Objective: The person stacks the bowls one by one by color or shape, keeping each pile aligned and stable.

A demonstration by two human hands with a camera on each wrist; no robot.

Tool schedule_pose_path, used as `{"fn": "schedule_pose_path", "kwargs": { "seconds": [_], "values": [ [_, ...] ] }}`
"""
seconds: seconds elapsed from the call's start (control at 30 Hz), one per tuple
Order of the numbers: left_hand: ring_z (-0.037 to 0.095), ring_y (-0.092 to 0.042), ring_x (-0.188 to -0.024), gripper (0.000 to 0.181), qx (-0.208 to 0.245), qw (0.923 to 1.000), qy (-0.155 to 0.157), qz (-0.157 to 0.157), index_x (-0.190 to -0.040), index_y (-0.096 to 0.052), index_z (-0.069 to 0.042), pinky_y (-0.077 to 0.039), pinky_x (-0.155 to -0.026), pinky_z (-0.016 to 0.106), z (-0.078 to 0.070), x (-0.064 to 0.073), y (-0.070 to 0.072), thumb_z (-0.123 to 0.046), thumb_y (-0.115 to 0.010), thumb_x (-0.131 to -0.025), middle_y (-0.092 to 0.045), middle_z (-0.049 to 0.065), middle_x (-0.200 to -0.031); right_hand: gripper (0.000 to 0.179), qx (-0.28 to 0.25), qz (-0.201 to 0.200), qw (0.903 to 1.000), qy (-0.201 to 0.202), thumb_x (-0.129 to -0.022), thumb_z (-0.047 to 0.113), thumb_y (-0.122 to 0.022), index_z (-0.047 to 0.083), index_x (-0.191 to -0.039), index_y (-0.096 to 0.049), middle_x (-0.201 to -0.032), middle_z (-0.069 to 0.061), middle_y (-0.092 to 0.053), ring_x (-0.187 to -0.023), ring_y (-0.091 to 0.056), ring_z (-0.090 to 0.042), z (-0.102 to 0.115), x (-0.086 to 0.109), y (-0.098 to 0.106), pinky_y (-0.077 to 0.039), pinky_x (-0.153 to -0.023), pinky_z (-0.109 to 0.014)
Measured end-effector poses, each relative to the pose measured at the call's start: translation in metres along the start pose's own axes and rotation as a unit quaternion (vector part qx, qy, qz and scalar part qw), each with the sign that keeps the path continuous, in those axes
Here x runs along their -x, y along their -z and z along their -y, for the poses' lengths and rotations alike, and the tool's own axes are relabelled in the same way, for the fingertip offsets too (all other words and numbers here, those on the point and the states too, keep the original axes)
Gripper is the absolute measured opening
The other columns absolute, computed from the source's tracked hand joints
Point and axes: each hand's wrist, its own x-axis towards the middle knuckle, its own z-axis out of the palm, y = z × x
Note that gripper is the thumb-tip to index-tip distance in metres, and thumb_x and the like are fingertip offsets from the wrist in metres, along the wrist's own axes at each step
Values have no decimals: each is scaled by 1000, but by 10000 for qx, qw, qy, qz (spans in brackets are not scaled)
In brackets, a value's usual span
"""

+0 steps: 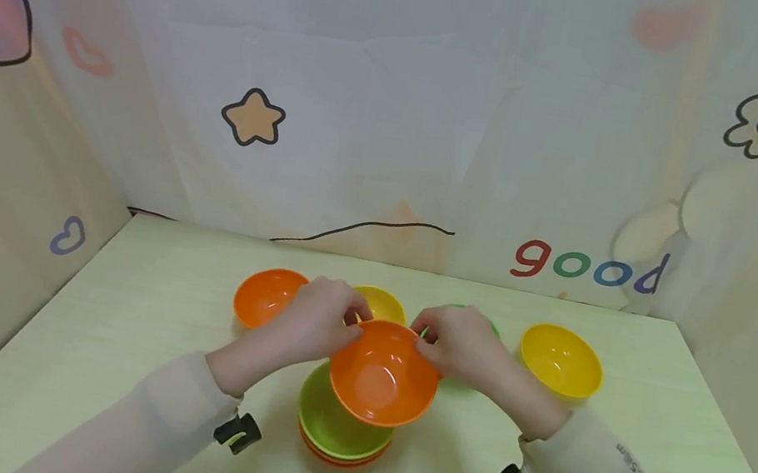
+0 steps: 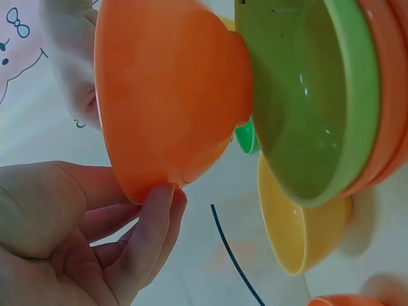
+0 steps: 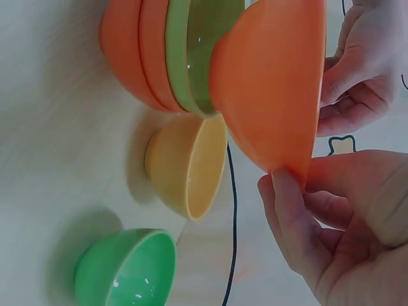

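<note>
An orange bowl (image 1: 384,377) is held up between both hands, tilted, over a stack of bowls. My left hand (image 1: 327,316) pinches its rim on the left, thumb inside and fingers beneath. On the opposite side my right hand (image 1: 459,344) pinches the rim the same way. Under it stands the stack, with a light green bowl (image 1: 334,423) on top and orange bowls (image 3: 143,57) nested below. In the left wrist view the held bowl's base overlaps the green bowl's opening.
Behind the hands, left to right, stand another orange bowl (image 1: 265,297), a yellow bowl (image 1: 382,303), a green bowl (image 3: 127,271) and a second yellow bowl (image 1: 561,362). A printed curtain (image 1: 387,103) hangs along the back edge of the pale table (image 1: 121,360).
</note>
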Motion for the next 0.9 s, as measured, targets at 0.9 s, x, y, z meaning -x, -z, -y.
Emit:
{"fn": "schedule_pose_path", "kwargs": {
  "seconds": [0.9],
  "values": [
    [15,-54,-64,13,186,9982,406,398,-94,-71,-9,-49,-55,22,25,14,-12,-6,-66,-82,-61,1,-78,10,-544,193,9981,209,-83,5,-60,6,-89,-67,-64,3,-59,-42,-50,-9,8,4,-33,-45,-44,-20]
  ]
}}
